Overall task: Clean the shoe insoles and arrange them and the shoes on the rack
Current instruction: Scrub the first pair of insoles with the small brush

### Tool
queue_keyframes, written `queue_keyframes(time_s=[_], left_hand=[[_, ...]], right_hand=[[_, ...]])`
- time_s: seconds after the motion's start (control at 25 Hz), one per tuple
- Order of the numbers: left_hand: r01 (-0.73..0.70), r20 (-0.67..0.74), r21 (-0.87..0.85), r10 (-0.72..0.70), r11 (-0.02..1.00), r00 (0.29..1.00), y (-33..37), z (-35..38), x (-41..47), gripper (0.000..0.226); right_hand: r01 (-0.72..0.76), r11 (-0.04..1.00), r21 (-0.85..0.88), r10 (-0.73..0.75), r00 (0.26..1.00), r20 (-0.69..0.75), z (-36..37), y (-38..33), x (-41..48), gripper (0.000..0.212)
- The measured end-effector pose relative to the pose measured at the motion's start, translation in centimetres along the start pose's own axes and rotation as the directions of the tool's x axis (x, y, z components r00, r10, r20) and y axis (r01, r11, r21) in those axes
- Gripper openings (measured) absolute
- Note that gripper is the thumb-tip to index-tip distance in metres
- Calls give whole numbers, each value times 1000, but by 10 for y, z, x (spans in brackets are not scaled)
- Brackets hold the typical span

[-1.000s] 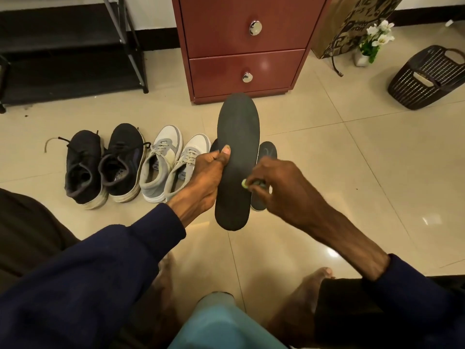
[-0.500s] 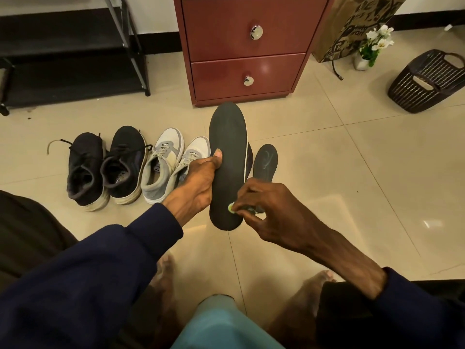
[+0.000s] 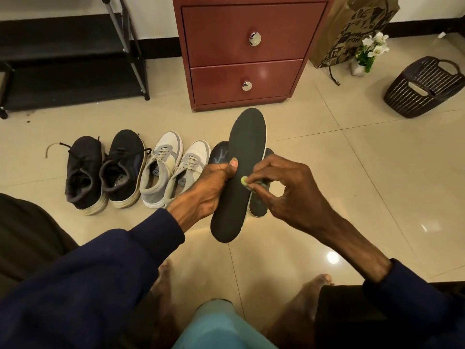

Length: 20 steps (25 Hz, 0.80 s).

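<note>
Insole (image 3: 241,157) gripped by left hand (image 3: 208,187); right hand (image 3: 284,192) pinches green-tipped tool (image 3: 243,181) against its middle. Step: cleaning. Next: work tool along full surface.

The shoes (image 3: 130,170) stand in a row on the floor (image 3: 352,185), left of the held insole (image 3: 241,157); two floor insoles (image 3: 219,153) lie behind it. The rack (image 3: 70,59) is far left, the drawer unit (image 3: 251,46) centre back, the basket (image 3: 425,89) far right

insole (image 3: 239,172) – matt dark foam-like | floor tiles (image 3: 352,185) – glossy beige, reflective | drawer cabinet (image 3: 249,54) – smooth red-brown wood look, shiny metal knobs (image 3: 255,39) | basket (image 3: 425,88) – dark woven plastic | black shoes (image 3: 100,170) – cloth mesh | bag (image 3: 352,28) – printed paper
</note>
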<state>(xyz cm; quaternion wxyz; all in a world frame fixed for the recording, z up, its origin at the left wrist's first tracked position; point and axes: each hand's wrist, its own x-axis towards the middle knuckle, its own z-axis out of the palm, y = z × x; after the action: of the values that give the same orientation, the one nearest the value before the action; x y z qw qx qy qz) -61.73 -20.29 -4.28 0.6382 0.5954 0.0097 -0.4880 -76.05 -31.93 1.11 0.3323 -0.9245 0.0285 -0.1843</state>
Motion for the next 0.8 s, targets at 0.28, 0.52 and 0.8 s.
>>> queue_keyframes(time_s=[0.28,0.52,0.8], left_hand=[[-45,224,202,-1,978,975,-12,3,-13,44],[-100,318,308,-3,946,948,-8,5,-20,34],[-74,32,106,71,992,997,-8,0,1,33]], right_hand=[[-161,980,-116,115,937,-329,-47,38,17,14],[-268,963,-15,237,875,-422,-58,52,17,10],[-68,993,-93,63,997,-50,2,8,-1,14]])
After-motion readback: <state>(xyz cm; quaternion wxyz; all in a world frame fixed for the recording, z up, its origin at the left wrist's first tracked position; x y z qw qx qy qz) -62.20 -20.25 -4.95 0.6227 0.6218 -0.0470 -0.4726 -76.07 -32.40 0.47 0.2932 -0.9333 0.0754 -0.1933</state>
